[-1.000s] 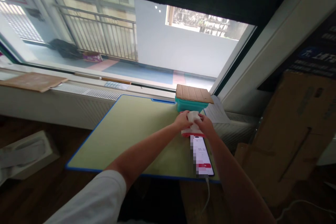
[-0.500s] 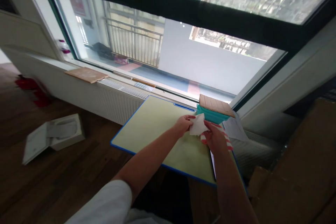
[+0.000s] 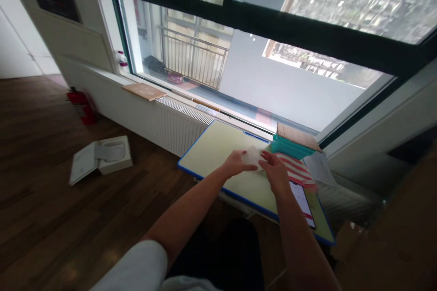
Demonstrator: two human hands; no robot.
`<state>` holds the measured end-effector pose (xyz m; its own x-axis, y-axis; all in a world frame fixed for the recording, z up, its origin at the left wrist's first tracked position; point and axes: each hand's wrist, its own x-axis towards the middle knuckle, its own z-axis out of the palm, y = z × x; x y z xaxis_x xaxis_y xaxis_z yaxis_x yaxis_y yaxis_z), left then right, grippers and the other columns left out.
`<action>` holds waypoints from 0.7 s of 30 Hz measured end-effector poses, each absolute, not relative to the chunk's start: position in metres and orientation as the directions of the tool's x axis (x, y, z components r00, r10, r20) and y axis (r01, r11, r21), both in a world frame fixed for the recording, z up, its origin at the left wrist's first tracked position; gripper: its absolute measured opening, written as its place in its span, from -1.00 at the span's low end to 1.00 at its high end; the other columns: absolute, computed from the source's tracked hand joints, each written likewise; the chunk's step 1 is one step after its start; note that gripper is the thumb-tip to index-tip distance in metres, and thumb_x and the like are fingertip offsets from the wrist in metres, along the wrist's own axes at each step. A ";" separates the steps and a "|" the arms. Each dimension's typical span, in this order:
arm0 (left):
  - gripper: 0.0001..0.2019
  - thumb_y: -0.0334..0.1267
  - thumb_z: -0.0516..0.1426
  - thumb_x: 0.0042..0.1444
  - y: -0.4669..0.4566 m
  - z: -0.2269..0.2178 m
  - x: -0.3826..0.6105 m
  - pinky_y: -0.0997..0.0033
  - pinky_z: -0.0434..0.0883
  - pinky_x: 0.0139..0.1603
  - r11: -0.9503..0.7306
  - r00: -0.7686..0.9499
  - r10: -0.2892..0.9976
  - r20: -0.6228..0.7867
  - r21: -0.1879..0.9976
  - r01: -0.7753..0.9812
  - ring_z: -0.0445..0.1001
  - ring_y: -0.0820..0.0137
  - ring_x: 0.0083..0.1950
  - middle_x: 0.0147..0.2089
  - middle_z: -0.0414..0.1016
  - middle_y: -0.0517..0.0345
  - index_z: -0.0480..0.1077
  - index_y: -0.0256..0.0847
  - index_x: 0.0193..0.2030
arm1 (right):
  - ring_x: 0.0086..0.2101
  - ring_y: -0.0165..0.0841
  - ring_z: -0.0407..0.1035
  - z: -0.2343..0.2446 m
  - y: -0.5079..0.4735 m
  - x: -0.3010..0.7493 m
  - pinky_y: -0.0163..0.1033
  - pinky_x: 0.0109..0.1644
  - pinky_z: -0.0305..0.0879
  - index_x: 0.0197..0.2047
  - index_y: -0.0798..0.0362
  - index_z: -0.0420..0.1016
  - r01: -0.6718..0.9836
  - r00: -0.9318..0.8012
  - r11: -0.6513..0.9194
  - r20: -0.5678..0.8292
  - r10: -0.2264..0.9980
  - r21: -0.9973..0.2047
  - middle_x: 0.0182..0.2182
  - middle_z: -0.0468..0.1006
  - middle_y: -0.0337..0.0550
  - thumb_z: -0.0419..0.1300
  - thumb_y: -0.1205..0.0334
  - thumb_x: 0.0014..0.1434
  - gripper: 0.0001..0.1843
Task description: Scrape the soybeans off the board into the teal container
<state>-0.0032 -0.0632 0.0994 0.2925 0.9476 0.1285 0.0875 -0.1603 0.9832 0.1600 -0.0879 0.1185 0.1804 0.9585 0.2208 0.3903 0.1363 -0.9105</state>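
A thin white tissue (image 3: 251, 156) is between my two hands, just above the pale yellow tabletop (image 3: 208, 145). My left hand (image 3: 236, 163) has its fingers closed on the tissue's left side. On the other side, my right hand (image 3: 276, 170) pinches the tissue's right edge with bent fingers. Right of that hand lies a red-and-white striped packet or cloth (image 3: 295, 168); which of the two I cannot tell. A phone (image 3: 303, 203) with its screen lit lies beside my right forearm.
A teal box (image 3: 292, 146) with a brown cardboard piece (image 3: 297, 134) on top stands at the table's back right, with papers (image 3: 320, 168) beside it. An open white box (image 3: 114, 154) and a fire extinguisher (image 3: 82, 105) are on the floor at left. A radiator (image 3: 177, 129) runs under the window.
My view has swung left, so the scene sits further right. The tissue looks flatter and smaller between my hands. More of the phone and the striped item shows.
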 end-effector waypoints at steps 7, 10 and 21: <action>-0.80 -0.27 0.18 -0.22 -0.105 0.103 -0.063 0.49 0.24 -0.45 -0.282 0.434 0.896 0.098 0.879 0.385 0.34 0.43 -0.45 -0.52 0.43 0.18 0.50 -0.32 -0.40 | -0.29 -0.24 0.45 0.128 -0.121 0.132 -0.14 -0.19 0.34 -0.19 0.07 0.53 0.709 0.019 0.216 0.324 0.946 -0.671 -0.30 0.59 -0.06 0.12 0.10 0.02 -0.66; -0.80 -0.31 0.04 -0.12 -0.112 0.105 -0.081 0.49 0.18 -0.53 -0.136 0.434 0.900 -0.045 0.916 0.377 0.27 0.47 -0.55 -0.61 0.33 0.22 0.48 -0.32 -0.45 | -0.25 -0.24 0.44 0.135 -0.126 0.126 -0.13 -0.13 0.31 -0.20 0.03 0.55 0.809 -0.093 0.277 0.353 0.931 -0.518 -0.27 0.59 -0.09 0.07 0.13 0.07 -0.69; -0.82 -0.16 0.15 -0.18 -0.109 0.113 -0.128 0.34 0.34 -0.31 0.034 0.423 0.905 0.034 0.988 -0.152 0.38 0.35 -0.35 -0.44 0.41 0.10 0.35 -0.23 -0.47 | -0.34 -0.34 0.42 0.156 -0.146 0.123 -0.25 -0.26 0.34 -0.14 -0.02 0.52 0.725 -0.352 0.482 0.337 0.873 -0.491 -0.26 0.56 -0.15 0.12 0.09 0.10 -0.71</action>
